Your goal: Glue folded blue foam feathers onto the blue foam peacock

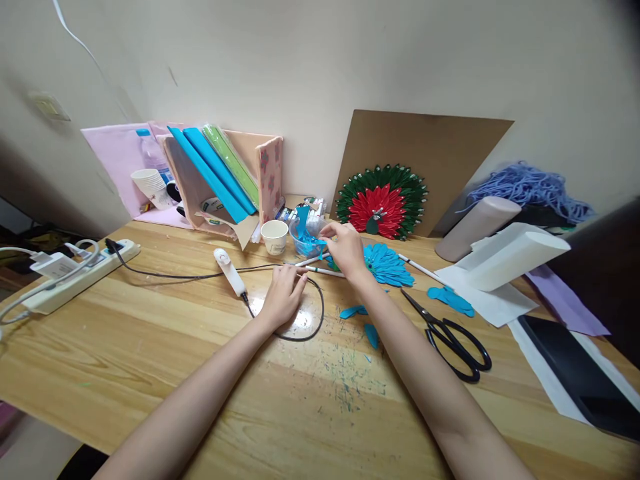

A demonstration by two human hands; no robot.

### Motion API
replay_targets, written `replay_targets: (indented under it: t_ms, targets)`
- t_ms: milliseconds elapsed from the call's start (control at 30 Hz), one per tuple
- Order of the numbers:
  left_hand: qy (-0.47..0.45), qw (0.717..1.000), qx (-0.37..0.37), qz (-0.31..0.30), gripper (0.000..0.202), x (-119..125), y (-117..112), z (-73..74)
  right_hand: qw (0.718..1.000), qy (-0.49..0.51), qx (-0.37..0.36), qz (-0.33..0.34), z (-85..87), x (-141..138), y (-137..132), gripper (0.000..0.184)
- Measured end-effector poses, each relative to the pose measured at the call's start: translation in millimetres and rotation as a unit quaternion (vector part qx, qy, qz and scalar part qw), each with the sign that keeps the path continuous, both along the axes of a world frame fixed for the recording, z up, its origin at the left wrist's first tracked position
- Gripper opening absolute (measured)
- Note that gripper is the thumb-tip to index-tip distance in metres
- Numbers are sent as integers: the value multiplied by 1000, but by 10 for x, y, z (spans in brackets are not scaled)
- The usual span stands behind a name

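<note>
My left hand point(284, 293) lies palm down on the wooden table point(150, 347), fingers together and stretched toward a white stick point(320, 270); it holds nothing. My right hand point(344, 247) reaches forward with fingers pinched on a blue paper piece point(313, 243) at a clear plastic cup point(305, 235) holding blue scraps. A blue paper fan of petals point(387, 265) lies just right of that hand. Loose blue petals point(353, 311) lie by my right forearm. A white glue gun point(229, 270) with a black cord rests left of my left hand.
Black scissors point(450, 330) lie at right. A paper cup point(275, 237), a cardboard holder with coloured sheets point(220, 180), a power strip point(75, 273), a red-green paper peacock point(383, 203) on brown board, white paper, a black tablet point(575, 380) and blue yarn point(530, 187) surround the work area.
</note>
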State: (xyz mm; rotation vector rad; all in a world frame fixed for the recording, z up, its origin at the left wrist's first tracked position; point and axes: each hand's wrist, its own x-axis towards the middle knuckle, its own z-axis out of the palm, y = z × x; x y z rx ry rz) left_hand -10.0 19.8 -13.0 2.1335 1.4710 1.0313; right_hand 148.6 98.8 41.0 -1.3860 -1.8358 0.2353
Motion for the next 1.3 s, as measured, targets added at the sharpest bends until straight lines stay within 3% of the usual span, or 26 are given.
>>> replay_targets:
  t_ms: [133, 367, 567, 867, 1133, 1300]
  targets:
    - [-5, 1000, -2, 0, 21, -1, 3, 0, 1000, 6, 16, -5, 5, 46, 21, 7]
    - [-10, 1000, -6, -1, 21, -3, -6, 18, 998, 38, -12, 52, -3, 81, 74, 18]
    - [-15, 1000, -13, 2, 21, -3, -2, 12, 999, 32, 3, 19, -5, 100, 100, 4]
    - [-16, 1000, -17, 2, 20, -2, -2, -4, 999, 33, -3, 22, 25, 151, 129, 17]
    - [-12, 1000, -17, 4, 19, -5, 6, -5, 996, 75, 47, -10, 194, 169, 42, 10]
    - [-9, 1000, -15, 1, 18, -7, 12, -4, 991, 126, 26, 47, 307, 182, 5, 19]
